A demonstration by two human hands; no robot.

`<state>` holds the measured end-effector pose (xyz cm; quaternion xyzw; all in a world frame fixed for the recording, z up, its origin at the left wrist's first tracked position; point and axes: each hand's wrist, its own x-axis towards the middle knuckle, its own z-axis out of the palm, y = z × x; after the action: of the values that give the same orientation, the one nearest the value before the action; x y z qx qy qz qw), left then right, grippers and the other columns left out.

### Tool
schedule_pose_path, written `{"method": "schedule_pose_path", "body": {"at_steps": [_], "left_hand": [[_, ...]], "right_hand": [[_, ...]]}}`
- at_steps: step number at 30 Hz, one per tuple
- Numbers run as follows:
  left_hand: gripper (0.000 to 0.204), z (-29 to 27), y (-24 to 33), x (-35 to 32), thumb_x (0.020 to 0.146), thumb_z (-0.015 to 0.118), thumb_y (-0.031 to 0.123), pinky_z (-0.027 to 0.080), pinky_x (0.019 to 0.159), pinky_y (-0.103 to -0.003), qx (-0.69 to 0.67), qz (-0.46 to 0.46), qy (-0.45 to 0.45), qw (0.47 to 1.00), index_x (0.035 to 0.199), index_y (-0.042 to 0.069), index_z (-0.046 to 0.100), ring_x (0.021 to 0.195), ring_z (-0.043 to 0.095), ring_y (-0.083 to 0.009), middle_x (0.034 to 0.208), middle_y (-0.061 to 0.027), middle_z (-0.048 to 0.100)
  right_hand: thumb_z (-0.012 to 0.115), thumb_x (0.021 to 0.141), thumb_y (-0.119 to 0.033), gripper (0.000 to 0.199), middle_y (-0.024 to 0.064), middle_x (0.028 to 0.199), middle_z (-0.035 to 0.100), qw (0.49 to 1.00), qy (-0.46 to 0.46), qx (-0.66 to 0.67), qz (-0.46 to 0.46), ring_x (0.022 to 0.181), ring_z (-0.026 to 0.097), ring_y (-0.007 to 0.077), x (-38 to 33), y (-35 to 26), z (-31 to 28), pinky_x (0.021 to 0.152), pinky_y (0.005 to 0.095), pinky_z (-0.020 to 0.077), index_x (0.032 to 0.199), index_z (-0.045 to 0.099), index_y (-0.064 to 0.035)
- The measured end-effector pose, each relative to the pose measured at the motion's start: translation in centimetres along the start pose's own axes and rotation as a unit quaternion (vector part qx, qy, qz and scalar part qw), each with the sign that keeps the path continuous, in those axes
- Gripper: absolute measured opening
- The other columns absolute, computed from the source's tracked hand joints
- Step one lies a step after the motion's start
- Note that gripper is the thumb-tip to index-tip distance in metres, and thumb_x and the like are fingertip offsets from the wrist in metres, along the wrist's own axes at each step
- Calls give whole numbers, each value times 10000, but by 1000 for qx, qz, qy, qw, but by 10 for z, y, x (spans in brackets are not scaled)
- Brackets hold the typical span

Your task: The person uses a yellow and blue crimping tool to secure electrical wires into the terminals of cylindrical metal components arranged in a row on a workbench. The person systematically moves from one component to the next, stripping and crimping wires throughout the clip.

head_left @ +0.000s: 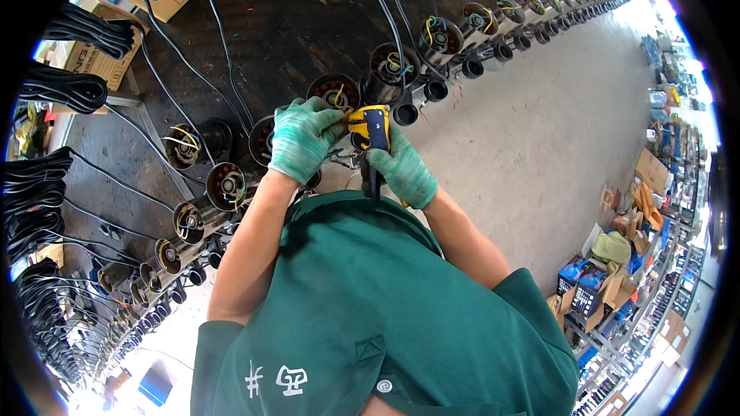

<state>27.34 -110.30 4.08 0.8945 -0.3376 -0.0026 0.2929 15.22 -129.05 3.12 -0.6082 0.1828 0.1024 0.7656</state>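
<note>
Green knitted gloves cover both hands, which are held close together just above the chest at the near edge of the dark counter (324,8). The right hand (402,173) is wrapped around a yellow-and-black hand tool (370,128), its fingers curled shut on the body. The left hand (303,139) is bent over the tool's upper end, fingers pressed together; whether a wire is pinched there cannot be told.

The tool is held just beside one motor stator (336,92) in a long curved row of like units, each with coloured leads and a black cable (223,54) trailing across the counter.

A slip of the tool could be caused by the bulky gloves, and a lead could be nicked or pulled loose, judging by how tightly the wires are bunched. The neighbouring unit could also be knocked, since the row stands packed.

The tool's working tip is hidden behind the left glove, and its lower end is lost against the green shirt (370,316). The far units blur toward the rim.
</note>
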Motion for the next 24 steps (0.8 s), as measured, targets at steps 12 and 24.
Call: {"method": "schedule_pose_path", "body": {"at_steps": [12, 24], "left_hand": [[217, 6, -8, 3, 835, 831, 79, 592, 828, -423, -144, -61, 33, 987, 1047, 31, 818, 923, 721, -350, 1004, -147, 750], [221, 9, -6, 3, 814, 839, 53, 572, 858, -418, -113, -29, 32, 993, 1029, 9, 812, 947, 709, -342, 1023, -140, 745]], "right_hand": [[652, 945, -199, 600, 214, 1085, 706, 964, -7, 252, 78, 938, 749, 363, -14, -12, -12, 857, 557, 648, 1484, 441, -40], [674, 963, -160, 629, 115, 1040, 692, 983, -49, 153, 86, 890, 741, 228, -3, -31, -1, 771, 405, 673, 1537, 424, -98]]}}
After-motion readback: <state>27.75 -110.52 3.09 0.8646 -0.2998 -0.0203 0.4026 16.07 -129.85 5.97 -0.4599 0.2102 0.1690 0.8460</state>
